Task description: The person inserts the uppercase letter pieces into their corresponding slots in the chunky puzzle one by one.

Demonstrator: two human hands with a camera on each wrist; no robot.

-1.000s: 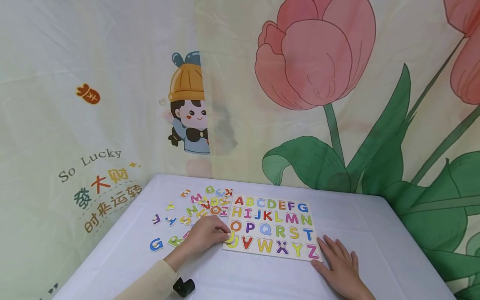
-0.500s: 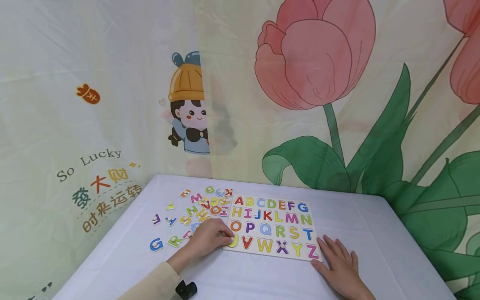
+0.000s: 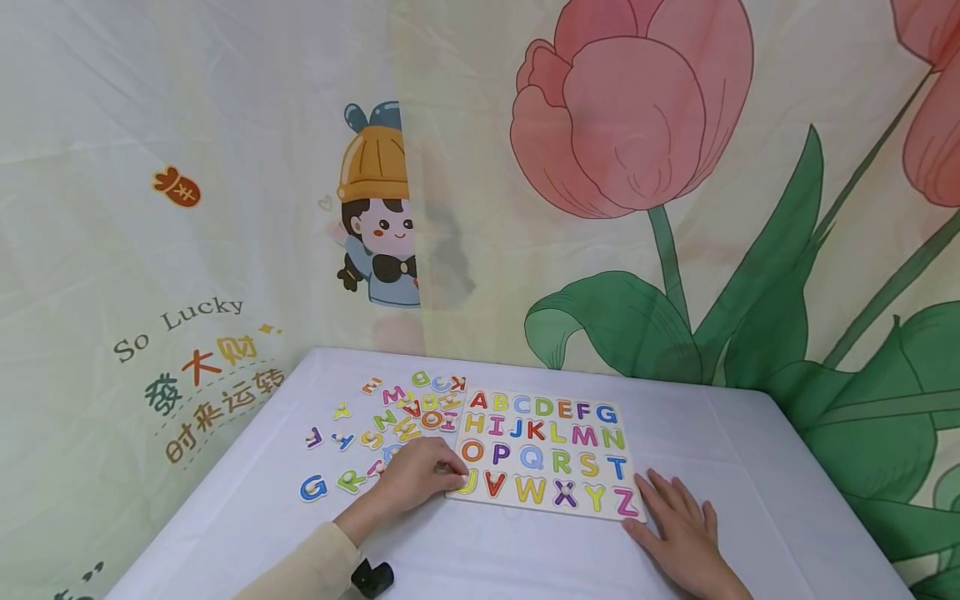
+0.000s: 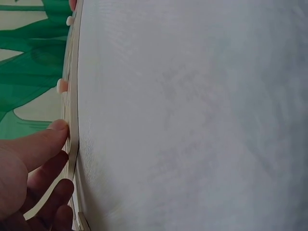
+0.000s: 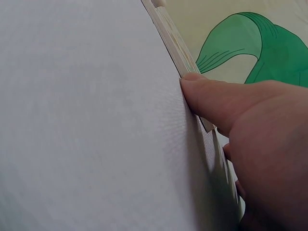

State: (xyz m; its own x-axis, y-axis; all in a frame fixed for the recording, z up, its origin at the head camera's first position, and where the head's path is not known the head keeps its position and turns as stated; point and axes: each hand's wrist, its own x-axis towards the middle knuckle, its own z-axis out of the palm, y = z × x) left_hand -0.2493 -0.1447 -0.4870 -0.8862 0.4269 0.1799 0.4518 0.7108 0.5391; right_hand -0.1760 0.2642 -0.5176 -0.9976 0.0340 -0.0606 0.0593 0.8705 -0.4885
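A wooden alphabet puzzle board (image 3: 545,507) lies flat on the table, printed with coloured letters in rows. At its front left corner my left hand (image 3: 412,475) pinches the yellow letter U piece (image 3: 471,482), which sits over the U place and is partly hidden by the fingertips. In the left wrist view, the thumb and forefinger of the left hand (image 4: 38,154) meet at the board's edge. My right hand (image 3: 678,533) rests at the board's front right corner, fingers extended along its side; in the right wrist view its thumb (image 5: 216,98) presses the front edge.
Loose letter pieces lie scattered left of the board, among them a blue G (image 3: 313,487), a green R (image 3: 350,481) and a purple F (image 3: 313,437). Knobbed V (image 3: 495,483) and X (image 3: 565,494) pieces sit in the board. A printed curtain hangs behind the table.
My left hand has shifted slightly right and down, bringing the yellow U piece from an offset position onto its place. The right hand stays where it was.
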